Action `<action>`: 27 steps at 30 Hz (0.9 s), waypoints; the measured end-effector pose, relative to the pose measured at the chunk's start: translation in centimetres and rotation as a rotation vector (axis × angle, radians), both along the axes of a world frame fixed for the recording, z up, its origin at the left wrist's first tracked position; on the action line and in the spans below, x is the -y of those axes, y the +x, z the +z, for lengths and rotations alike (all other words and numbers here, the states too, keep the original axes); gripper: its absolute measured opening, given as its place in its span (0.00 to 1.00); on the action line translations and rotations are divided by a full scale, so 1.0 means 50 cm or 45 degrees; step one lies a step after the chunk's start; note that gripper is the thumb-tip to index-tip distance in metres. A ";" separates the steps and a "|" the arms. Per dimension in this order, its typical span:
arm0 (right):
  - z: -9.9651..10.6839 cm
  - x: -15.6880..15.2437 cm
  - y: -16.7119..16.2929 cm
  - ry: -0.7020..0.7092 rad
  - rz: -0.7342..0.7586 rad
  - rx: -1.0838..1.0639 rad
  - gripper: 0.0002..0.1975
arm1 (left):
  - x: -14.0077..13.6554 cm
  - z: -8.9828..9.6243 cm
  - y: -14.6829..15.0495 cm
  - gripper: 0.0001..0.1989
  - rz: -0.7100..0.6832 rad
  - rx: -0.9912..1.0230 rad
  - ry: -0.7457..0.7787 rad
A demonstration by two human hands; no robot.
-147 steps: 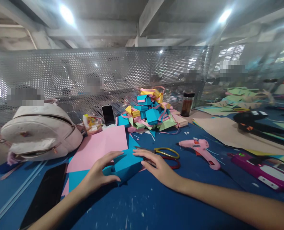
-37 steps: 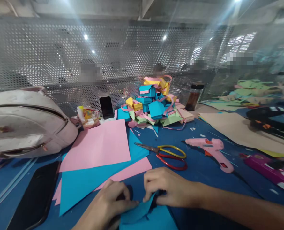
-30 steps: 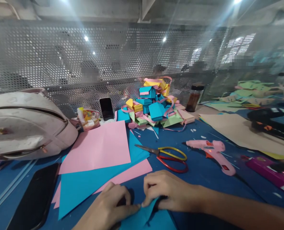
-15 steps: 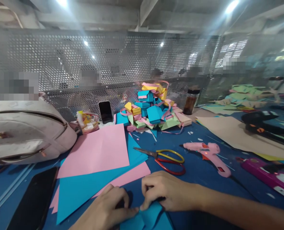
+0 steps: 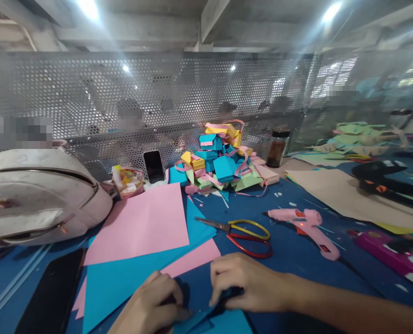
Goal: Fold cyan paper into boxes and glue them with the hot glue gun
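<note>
A partly folded piece of blue paper (image 5: 227, 322) lies at the bottom edge, its lower part cut off by the frame. My left hand (image 5: 156, 301) pinches its left side, fingers curled. On the upper right, my right hand (image 5: 241, 283) grips a raised flap between thumb and fingers. Just beyond my hands rest scissors (image 5: 234, 232) with one yellow and one red handle. Sheets of pink paper (image 5: 144, 227) and blue paper (image 5: 123, 280) overlap to the left. A pink glue gun (image 5: 307, 225) lies on its side at the right.
A heap of small folded paper boxes (image 5: 223, 162) stands at the back, beside a dark-lidded jar (image 5: 278, 148). A white backpack (image 5: 42, 195) and a black phone (image 5: 49, 292) occupy the left. Beige sheets (image 5: 332, 190), a black stapler (image 5: 383, 181) and a purple power strip (image 5: 390, 253) lie right.
The blue flap between my hands has been lifted and tilted up from its flatter position. My hands have drawn slightly apart, and the view has shifted a little.
</note>
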State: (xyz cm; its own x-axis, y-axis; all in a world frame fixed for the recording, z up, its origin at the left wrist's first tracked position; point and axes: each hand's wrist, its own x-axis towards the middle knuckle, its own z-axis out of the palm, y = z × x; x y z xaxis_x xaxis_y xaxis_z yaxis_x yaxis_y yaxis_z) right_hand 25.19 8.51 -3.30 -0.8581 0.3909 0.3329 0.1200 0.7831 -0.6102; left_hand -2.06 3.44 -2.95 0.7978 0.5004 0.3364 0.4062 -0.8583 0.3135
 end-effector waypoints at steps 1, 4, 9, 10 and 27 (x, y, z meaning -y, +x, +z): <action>-0.001 -0.001 0.000 -0.003 -0.001 -0.009 0.09 | -0.002 0.001 0.001 0.18 -0.008 0.015 0.011; -0.003 -0.004 -0.001 0.000 -0.011 -0.009 0.08 | -0.004 0.008 0.001 0.17 0.008 0.024 0.041; 0.000 -0.004 -0.003 0.035 -0.053 0.037 0.03 | 0.002 0.013 -0.008 0.11 0.137 -0.052 0.092; 0.000 -0.004 -0.003 0.041 -0.065 0.037 0.03 | 0.003 0.013 -0.009 0.12 0.175 -0.051 0.108; 0.006 -0.001 -0.002 0.039 -0.285 0.052 0.08 | 0.000 0.012 -0.010 0.03 0.479 0.136 -0.089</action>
State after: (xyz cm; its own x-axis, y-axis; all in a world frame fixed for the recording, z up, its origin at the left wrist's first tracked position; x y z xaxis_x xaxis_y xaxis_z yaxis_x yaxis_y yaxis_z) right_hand 25.07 8.54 -3.01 -0.7642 0.5630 0.3146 0.3166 0.7525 -0.5775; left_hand -2.54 3.43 -2.34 0.5164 0.7757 0.3627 0.6503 -0.6308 0.4234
